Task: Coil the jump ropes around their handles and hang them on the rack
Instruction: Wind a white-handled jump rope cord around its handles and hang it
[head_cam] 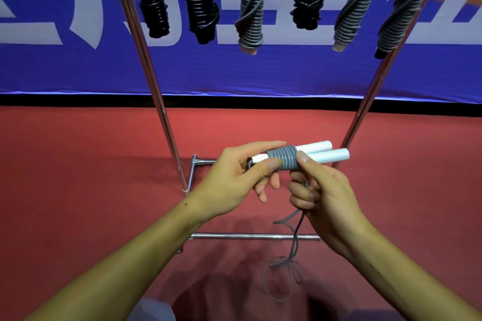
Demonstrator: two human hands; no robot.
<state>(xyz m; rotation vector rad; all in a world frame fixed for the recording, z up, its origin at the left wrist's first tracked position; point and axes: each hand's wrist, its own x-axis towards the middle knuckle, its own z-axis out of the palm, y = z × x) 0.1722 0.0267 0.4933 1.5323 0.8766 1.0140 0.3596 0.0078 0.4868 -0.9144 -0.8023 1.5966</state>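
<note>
Head view: the left hand [242,172] makes the main grip, thumb and fingers curled round the near ends of the two white handles [323,155], which lie side by side and point away to the right. The right hand [318,190] grips too: its thumb presses the last turn of the grey coil [283,160] and its curled fingers hold the loose rope [296,232], which drops below that hand to a tangle near the floor [78,164].

The task's rope is thus between both grips, wound only over the middle of the handles, with their far ends bare. Six finished ropes [250,8] hang above and beyond the grips on the rack [161,112].

The cord looks soft, light and smooth-skinned, so turns are likely to slip or spring loose unless a thumb pins the last one. The handles look stiff and light; holding them at the near end leaves the bare far part free for winding. The tangle below may snag as slack is drawn up.

Room is open to the sides and below the grips. The rack's posts stand left and right beyond the hands, with its base bar [255,236] under the wrists.
</note>
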